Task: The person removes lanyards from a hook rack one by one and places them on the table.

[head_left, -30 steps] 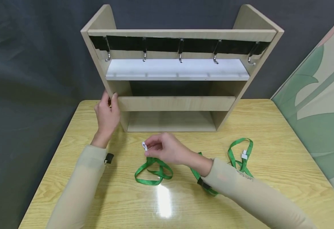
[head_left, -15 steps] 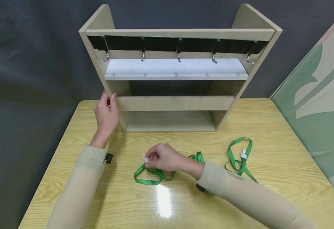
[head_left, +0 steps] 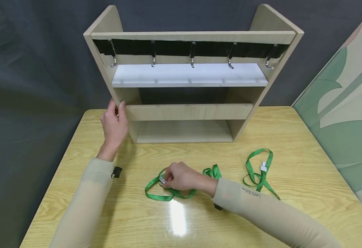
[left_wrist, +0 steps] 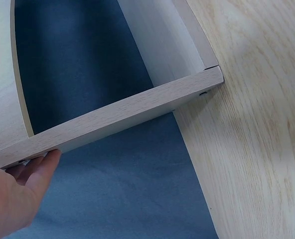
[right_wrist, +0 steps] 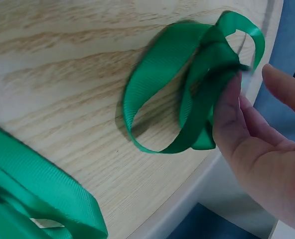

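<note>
My left hand (head_left: pixel 114 125) grips the left side panel of a small wooden shelf rack (head_left: pixel 190 112), thumb at its front edge and fingers behind the outer face. In the left wrist view those fingers (left_wrist: pixel 43 169) press against the panel's outer side. Low over the table, my right hand (head_left: pixel 181 177) pinches the white clip (head_left: pixel 162 179) of a green lanyard (head_left: pixel 160 197). The ribbon lies in loose loops under and around the hand. In the right wrist view the green ribbon (right_wrist: pixel 162 64) is bunched right at my fingertips.
Metal hooks (head_left: pixel 192 62) hang in a row from the rack's top bar, over a white shelf (head_left: pixel 187 74). A second green lanyard (head_left: pixel 213 171) lies partly under my right forearm. Another lanyard (head_left: pixel 270 160) with a white clip lies farther right on the wooden table (head_left: pixel 75 172).
My right hand has come down and slightly right, bringing the white clip down to the ribbon loops near the table. The left hand keeps its grip on the rack.
</note>
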Demonstrator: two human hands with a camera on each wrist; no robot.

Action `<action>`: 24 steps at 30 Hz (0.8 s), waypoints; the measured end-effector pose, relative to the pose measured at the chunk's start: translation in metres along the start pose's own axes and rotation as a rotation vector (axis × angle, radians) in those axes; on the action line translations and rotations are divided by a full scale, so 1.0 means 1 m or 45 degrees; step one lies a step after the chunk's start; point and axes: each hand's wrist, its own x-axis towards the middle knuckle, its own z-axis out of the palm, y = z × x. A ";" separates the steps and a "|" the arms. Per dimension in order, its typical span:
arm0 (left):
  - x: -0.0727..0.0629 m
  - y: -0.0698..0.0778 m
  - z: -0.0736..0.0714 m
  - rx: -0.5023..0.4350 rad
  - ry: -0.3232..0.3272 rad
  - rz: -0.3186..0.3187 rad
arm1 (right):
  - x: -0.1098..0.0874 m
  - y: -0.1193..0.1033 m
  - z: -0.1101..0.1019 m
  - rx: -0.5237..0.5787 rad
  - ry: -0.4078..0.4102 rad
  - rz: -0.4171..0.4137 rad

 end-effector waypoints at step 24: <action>-0.009 -0.011 -0.011 0.037 -0.125 -0.154 | -0.057 0.067 -0.088 0.144 0.167 -0.111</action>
